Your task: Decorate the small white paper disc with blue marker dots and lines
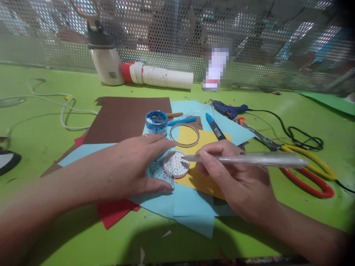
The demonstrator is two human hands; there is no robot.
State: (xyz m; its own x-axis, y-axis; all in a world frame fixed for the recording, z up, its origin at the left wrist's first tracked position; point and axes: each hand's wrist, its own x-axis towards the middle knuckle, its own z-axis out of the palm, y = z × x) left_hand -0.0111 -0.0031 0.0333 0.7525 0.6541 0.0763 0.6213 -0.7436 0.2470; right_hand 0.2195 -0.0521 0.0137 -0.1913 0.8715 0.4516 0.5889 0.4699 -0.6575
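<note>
My left hand (144, 162) curves round a teal, dotted, cup-like piece (157, 168), fingers on its far side and thumb on its near side. Its round white end (177, 165) has a grid of thin lines and small blue dots, and faces my right hand. Much of the piece is hidden under my left palm. Pinched in my right hand (230, 170) is a pale, translucent pen (257, 160), held nearly level. The pen's tip touches or hovers just over the white end; I cannot tell which.
Beyond my hands are a blue paint jar (156, 122), a ring (184, 135), a blue marker (215, 126) and a glue gun (230, 109). Scissors (307, 184) lie at right on the green table (55, 229). Paper cups (166, 77) and a spray bottle (107, 61) stand behind brown paper (127, 118).
</note>
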